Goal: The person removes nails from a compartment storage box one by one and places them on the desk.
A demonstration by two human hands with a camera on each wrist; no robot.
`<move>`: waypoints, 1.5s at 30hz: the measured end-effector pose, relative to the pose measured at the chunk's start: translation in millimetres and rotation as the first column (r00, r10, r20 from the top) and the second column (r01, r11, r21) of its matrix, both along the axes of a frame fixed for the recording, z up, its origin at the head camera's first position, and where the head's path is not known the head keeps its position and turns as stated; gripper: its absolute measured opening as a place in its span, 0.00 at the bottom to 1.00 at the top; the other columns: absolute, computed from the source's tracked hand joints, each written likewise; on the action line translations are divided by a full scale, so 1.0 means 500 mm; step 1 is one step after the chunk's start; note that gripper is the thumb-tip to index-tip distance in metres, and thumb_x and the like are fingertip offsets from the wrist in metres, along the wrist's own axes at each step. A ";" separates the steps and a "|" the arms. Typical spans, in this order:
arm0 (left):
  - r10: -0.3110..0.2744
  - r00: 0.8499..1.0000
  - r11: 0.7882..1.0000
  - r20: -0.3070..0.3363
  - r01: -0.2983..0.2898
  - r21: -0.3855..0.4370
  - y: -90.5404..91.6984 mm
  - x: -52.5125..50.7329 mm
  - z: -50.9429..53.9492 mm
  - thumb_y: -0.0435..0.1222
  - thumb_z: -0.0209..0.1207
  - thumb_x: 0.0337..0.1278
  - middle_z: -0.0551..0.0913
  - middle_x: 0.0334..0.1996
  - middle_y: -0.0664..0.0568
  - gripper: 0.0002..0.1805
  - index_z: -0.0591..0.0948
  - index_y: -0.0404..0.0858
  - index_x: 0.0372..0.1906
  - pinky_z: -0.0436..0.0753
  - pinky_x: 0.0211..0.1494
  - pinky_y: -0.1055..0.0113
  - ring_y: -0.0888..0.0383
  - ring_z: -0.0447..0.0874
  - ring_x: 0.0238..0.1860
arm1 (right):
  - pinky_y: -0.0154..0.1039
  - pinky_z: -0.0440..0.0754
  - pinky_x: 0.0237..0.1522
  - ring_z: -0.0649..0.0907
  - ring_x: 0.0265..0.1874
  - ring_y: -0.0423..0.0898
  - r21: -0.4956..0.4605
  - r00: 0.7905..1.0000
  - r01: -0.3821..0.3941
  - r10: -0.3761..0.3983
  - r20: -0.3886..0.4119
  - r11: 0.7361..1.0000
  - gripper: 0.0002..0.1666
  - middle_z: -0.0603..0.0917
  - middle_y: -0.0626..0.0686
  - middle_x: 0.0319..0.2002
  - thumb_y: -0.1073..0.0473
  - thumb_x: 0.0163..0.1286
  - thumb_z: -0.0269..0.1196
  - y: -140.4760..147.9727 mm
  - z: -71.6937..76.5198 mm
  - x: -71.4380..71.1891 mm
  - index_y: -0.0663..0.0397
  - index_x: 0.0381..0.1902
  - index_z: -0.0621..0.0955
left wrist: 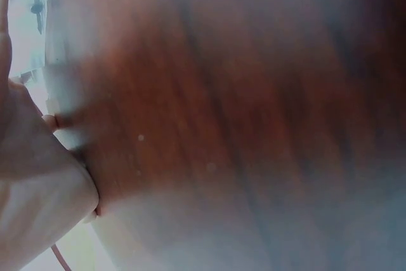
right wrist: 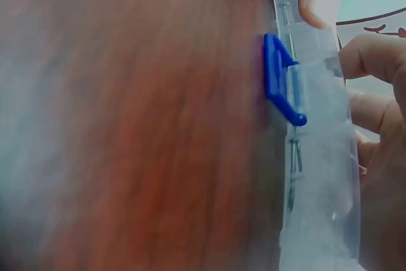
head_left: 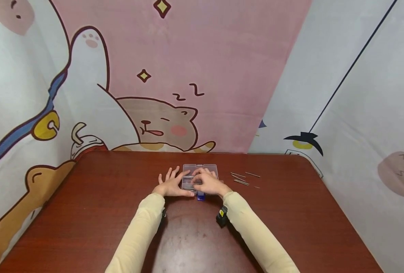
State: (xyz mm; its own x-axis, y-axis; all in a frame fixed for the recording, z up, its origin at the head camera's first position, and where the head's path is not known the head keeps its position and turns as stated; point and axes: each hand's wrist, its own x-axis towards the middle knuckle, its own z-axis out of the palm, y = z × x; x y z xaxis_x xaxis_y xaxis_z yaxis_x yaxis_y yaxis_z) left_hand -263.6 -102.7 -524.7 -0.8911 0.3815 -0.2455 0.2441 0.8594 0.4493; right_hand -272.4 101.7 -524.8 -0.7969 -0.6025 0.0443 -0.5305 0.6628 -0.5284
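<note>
A clear plastic compartment box (head_left: 200, 167) with its lid folded back stands near the far side of the table, its blue latch (head_left: 201, 196) facing me. My left hand (head_left: 170, 186) rests against the box's left side, fingers spread and fairly straight, the thumb at the front edge. Over the compartments, my right hand (head_left: 209, 183) reaches in with bent fingers; whether they pinch anything is hidden. Through the box's front wall (right wrist: 323, 176), the right wrist view shows thin metal pieces. The left wrist view catches one slim metal piece (left wrist: 37, 4) beside my hand.
Several thin metal rods (head_left: 241, 182), like nails or drill bits, lie loose right of the box on the dark reddish-brown table (head_left: 120, 235). A smaller piece (head_left: 257, 187) lies farther right. A cartoon-printed cloth (head_left: 236, 76) hangs behind the table.
</note>
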 end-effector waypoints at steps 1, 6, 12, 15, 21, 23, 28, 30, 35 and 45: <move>-0.001 1.000 1.000 0.002 0.001 -0.004 0.000 0.000 0.000 0.69 0.63 0.40 0.41 0.76 0.42 0.56 0.54 0.58 0.76 0.34 0.64 0.31 0.39 0.32 0.74 | 0.55 0.59 0.52 0.67 0.58 0.51 0.006 1.000 0.001 -0.001 0.003 1.000 0.08 0.74 0.51 0.56 0.57 0.62 0.63 -0.002 0.002 -0.001 0.49 0.37 0.86; -0.005 1.000 1.000 0.007 0.006 -0.014 0.000 0.000 -0.002 0.69 0.62 0.41 0.40 0.77 0.43 0.56 0.53 0.58 0.76 0.33 0.64 0.32 0.39 0.31 0.74 | 0.54 0.60 0.51 0.67 0.57 0.52 0.085 0.999 0.009 -0.005 -0.045 0.996 0.04 0.73 0.52 0.55 0.55 0.63 0.63 -0.012 0.001 0.001 0.47 0.34 0.83; 0.000 1.000 1.000 0.005 0.000 -0.016 -0.002 0.000 -0.001 0.69 0.62 0.41 0.40 0.77 0.43 0.55 0.53 0.59 0.76 0.33 0.64 0.32 0.39 0.31 0.74 | 0.54 0.62 0.50 0.68 0.56 0.53 0.100 0.994 0.024 -0.014 -0.105 0.995 0.02 0.73 0.53 0.55 0.56 0.62 0.63 -0.019 -0.003 0.003 0.47 0.33 0.81; -0.003 1.000 1.000 0.002 0.003 -0.014 -0.002 -0.001 -0.001 0.69 0.62 0.41 0.40 0.77 0.43 0.55 0.53 0.58 0.76 0.33 0.64 0.32 0.40 0.31 0.74 | 0.53 0.62 0.50 0.68 0.56 0.52 0.104 0.994 0.029 -0.018 -0.112 0.994 0.02 0.73 0.52 0.54 0.56 0.62 0.63 -0.018 -0.006 0.003 0.46 0.32 0.81; -0.006 1.000 1.000 0.001 0.006 -0.005 -0.002 -0.001 -0.008 0.70 0.62 0.40 0.40 0.77 0.43 0.57 0.53 0.57 0.76 0.33 0.64 0.32 0.39 0.31 0.74 | 0.53 0.61 0.50 0.68 0.57 0.52 0.101 0.996 0.025 -0.016 -0.092 0.995 0.02 0.73 0.52 0.54 0.56 0.62 0.63 -0.016 -0.007 0.004 0.46 0.33 0.80; -0.007 1.000 1.000 0.001 0.007 -0.001 -0.001 -0.002 -0.010 0.70 0.62 0.39 0.40 0.77 0.43 0.57 0.53 0.57 0.76 0.32 0.64 0.32 0.39 0.31 0.74 | 0.53 0.61 0.50 0.68 0.57 0.53 0.086 0.996 0.027 -0.019 -0.084 0.996 0.02 0.73 0.52 0.55 0.56 0.62 0.64 -0.016 -0.006 0.005 0.46 0.33 0.80; -0.001 1.000 1.000 0.007 0.001 0.003 -0.002 -0.010 -0.022 0.71 0.62 0.37 0.37 0.77 0.46 0.58 0.51 0.61 0.76 0.29 0.64 0.34 0.42 0.27 0.74 | 0.52 0.61 0.50 0.68 0.57 0.53 0.032 0.998 0.034 -0.032 -0.062 0.999 0.02 0.74 0.53 0.55 0.56 0.63 0.64 -0.014 -0.005 0.006 0.47 0.33 0.80; 0.001 1.000 1.000 0.007 -0.001 0.009 -0.003 -0.012 -0.026 0.72 0.62 0.36 0.37 0.77 0.46 0.59 0.51 0.61 0.76 0.28 0.64 0.34 0.42 0.27 0.74 | 0.52 0.60 0.50 0.68 0.57 0.53 0.012 0.998 0.034 -0.033 -0.051 0.999 0.02 0.74 0.53 0.55 0.56 0.63 0.63 -0.014 -0.006 0.005 0.47 0.32 0.80; 0.006 1.000 0.999 -0.007 -0.006 0.033 -0.004 -0.016 -0.034 0.73 0.62 0.34 0.38 0.77 0.46 0.60 0.53 0.61 0.76 0.27 0.63 0.33 0.41 0.28 0.74 | 0.53 0.60 0.51 0.68 0.57 0.53 -0.032 0.999 0.031 -0.032 -0.009 0.999 0.03 0.74 0.53 0.55 0.56 0.64 0.63 -0.010 -0.002 0.005 0.48 0.32 0.81; 0.014 1.000 1.000 -0.007 -0.014 0.026 0.000 -0.011 -0.028 0.73 0.62 0.33 0.39 0.77 0.45 0.59 0.53 0.60 0.76 0.28 0.64 0.33 0.41 0.29 0.74 | 0.57 0.60 0.53 0.72 0.54 0.53 -0.167 0.997 0.063 -0.070 -0.038 0.984 0.03 0.77 0.52 0.50 0.59 0.62 0.67 -0.008 -0.008 0.009 0.47 0.30 0.81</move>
State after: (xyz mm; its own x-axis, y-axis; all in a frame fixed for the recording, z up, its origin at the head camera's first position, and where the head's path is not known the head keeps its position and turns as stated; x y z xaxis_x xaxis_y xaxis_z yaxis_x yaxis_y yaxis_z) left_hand -269.3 -102.9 -538.7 -0.8982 0.3748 -0.2296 0.2351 0.8510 0.4696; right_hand -268.1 97.7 -529.0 -0.8300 -0.5298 0.1745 -0.5130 0.6023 -0.6116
